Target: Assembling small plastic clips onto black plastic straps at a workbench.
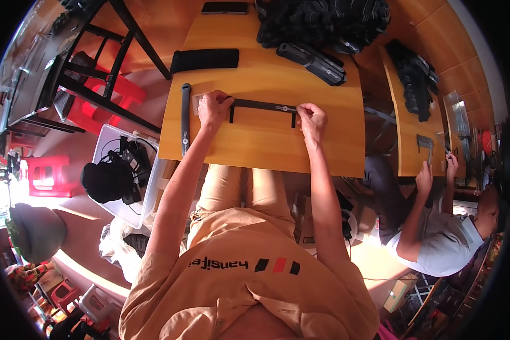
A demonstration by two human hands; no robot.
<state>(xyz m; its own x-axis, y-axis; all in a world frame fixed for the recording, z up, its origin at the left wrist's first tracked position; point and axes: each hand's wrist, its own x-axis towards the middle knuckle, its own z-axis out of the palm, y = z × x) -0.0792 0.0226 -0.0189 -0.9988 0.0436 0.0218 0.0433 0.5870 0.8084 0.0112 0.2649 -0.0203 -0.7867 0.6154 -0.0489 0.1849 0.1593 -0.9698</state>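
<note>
Over the wooden table, a dark grey strap [260, 105] with a pale printed mark stretches between my two hands. My left hand [211, 111] pinches its left end, and my right hand [313, 122] grips its right end with the fingertips. Two short black strips [231, 115] point down toward me from the strap, one near each hand. Left of my left hand, a similar dark strap [186, 122] lies lengthwise on the table. Farther back are a flat black folded piece [205, 60] and a bundle of dark straps [311, 63].
A large heap of black straps [323, 22] covers the table's far right, and a dark phone [224, 8] lies at the far edge. A white bin [147, 195] with black items stands at left, near red stools [50, 175]. At right, a co-worker [436, 238] handles a strap at another table [405, 133].
</note>
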